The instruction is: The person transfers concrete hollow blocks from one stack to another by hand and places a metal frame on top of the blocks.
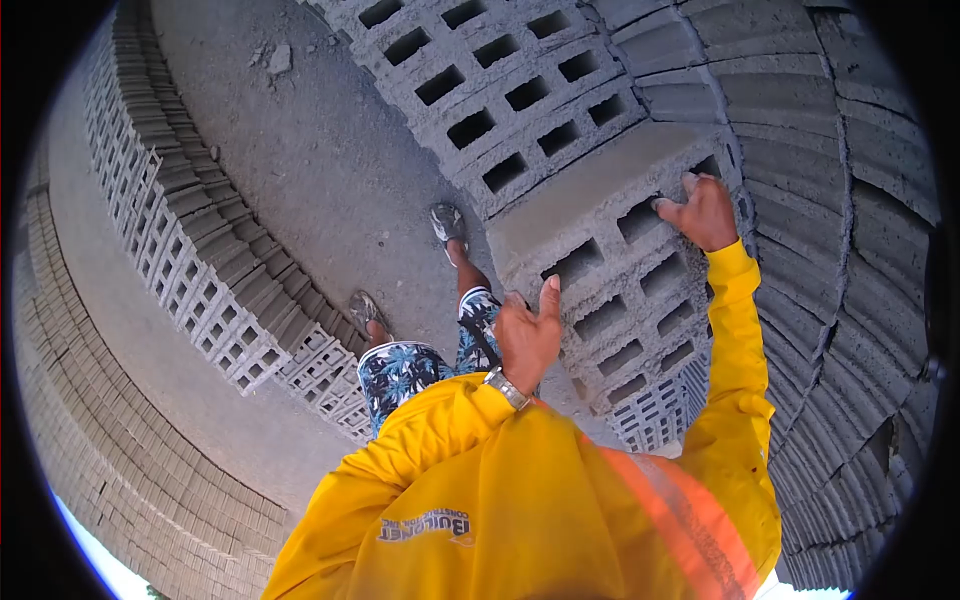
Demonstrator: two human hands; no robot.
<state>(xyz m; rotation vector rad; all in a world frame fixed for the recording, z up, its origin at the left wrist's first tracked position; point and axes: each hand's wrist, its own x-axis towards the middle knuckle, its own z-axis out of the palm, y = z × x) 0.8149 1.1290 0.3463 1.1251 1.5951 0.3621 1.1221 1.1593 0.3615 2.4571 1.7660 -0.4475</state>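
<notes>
Between stacked hollow blocks [590, 185] runs gritty grey ground [290, 140].

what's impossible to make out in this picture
In the head view:
Left hand: some fingertips, hidden behind the hand itself.
Right hand: some fingertips, also behind the hand.
Wristwatch: the time, too small to read.
Near block stack: its foot, covered by the yellow top.
Far-left rows: too small to count, cut off by the dark rim.

Yellow long-sleeved top [530, 510], orange stripe [716, 512], dark lettering [428, 526]; silver watch [507, 389]; blue-black palm-print shorts [402, 368], white trim; greyish footwear [446, 220]
</notes>
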